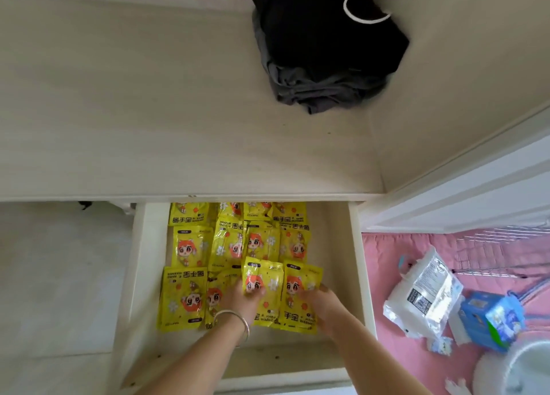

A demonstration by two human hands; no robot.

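Observation:
An open white drawer (336, 260) holds several yellow hand-warmer packets (190, 246) with a cartoon figure, laid in rows. My left hand (242, 301), with a silver bangle on the wrist, pinches the lower left part of one front packet (266, 299), thumb on top. My right hand (326, 305) rests its fingers on the right edge of the neighbouring front packet (299, 314). That hand is blurred.
Above the drawer lies a pale wooden shelf (148, 112) with folded dark clothes (321, 46) and a white cord. At the right, on a pink surface (416, 362), lie a white plastic pack (422, 293), a blue box (491, 314) and a wire rack (500, 252).

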